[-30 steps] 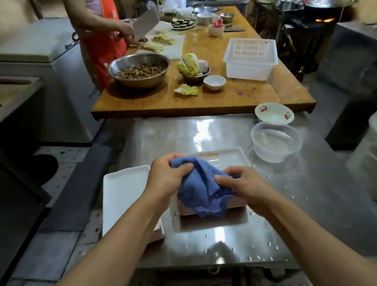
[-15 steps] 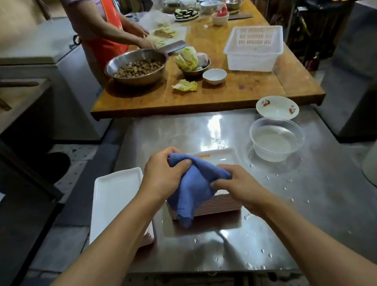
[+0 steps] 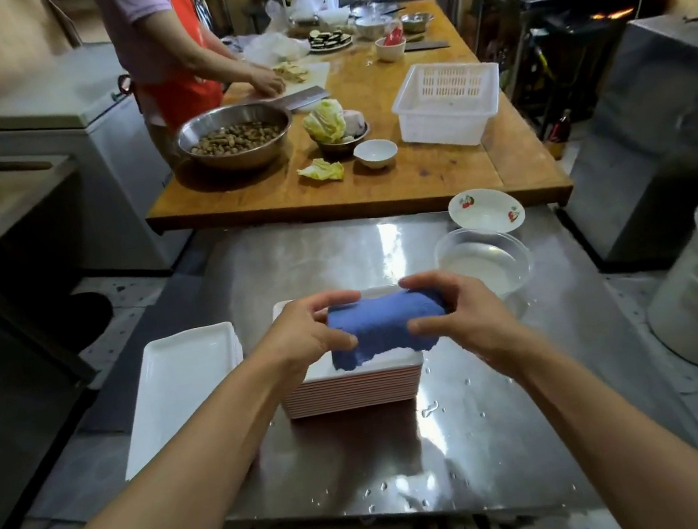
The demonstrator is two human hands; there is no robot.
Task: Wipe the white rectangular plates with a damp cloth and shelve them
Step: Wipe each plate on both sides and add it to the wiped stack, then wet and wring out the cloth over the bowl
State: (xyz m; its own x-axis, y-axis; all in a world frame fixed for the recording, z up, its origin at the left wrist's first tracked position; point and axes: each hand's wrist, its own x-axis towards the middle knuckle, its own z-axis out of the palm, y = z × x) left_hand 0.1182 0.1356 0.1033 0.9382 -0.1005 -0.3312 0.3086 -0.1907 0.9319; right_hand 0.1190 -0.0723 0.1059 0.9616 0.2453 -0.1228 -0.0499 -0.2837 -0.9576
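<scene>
Plates (image 3: 350,391), white and stacked, lie under the blue cloth (image 3: 383,328) both hands (image 3: 304,338) grip.

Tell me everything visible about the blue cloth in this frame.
The blue cloth looks like soft terry towelling, folded into a thick horizontal band with a ragged lower edge hanging down. The left hand grips its left end and the right hand its right end, thumbs in front, fingers over the top. It is held over the stack of white rectangular plates on the steel table; its lower edge seems to brush the top plate. Dampness cannot be judged.
</scene>
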